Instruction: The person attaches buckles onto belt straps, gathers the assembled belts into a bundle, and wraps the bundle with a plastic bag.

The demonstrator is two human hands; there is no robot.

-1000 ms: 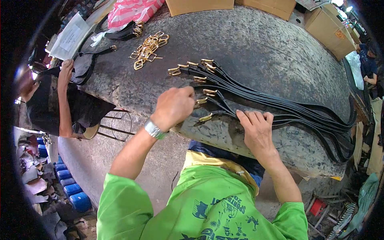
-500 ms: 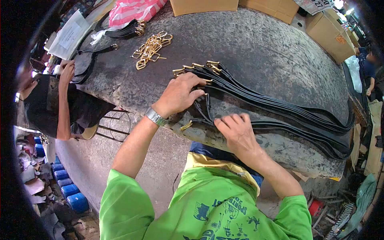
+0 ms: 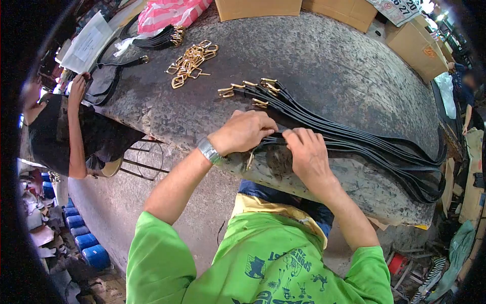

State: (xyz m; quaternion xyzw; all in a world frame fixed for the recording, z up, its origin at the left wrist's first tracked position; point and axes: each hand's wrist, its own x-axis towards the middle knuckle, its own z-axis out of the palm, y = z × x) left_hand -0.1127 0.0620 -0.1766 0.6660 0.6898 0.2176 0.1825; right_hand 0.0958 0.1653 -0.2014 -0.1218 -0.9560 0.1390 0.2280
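Long black belts with gold buckles lie in two groups across the dark worktable [image 3: 324, 55]. The larger group [image 3: 324, 120] is farther from me, its buckles [image 3: 260, 103] at the left end. My left hand [image 3: 244, 133] closes on the buckle end of the nearer belts [image 3: 364, 148]. Just right of it, my right hand [image 3: 307, 152] has its fingers bent over the same belts. One gold buckle [image 3: 250, 160] hangs below my left hand at the table edge; the other near buckles are hidden.
A pile of gold buckles [image 3: 190, 63] and a bundle of black belts [image 3: 156, 39] lie at the upper left. Cardboard boxes [image 3: 417, 48] line the far side. A person in black [image 3: 63, 131] sits at the left; another person [image 3: 468, 96] is at the far right.
My left hand has moved down and right from the farther buckles onto the nearer belts. My right hand has shifted slightly, and the two hands are now close together.
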